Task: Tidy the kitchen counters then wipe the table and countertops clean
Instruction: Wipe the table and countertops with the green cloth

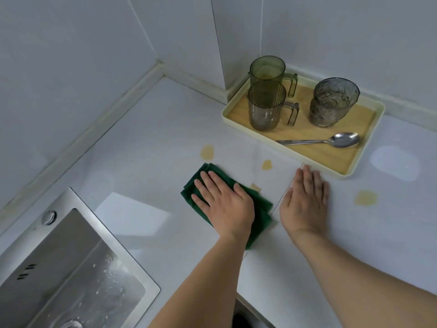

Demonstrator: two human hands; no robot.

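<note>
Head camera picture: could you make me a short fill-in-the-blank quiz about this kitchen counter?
1. The left hand presses flat on a green ____.
2. The tray holds three cups and one ____.
3. The right hand rests flat on the bare ____.
4. The steel sink lies to the ____ of both hands.

Missing words: cloth; spoon; countertop; left

walls (71,55): pale tiles, corner | sink (59,268): steel | light: soft glare
</note>
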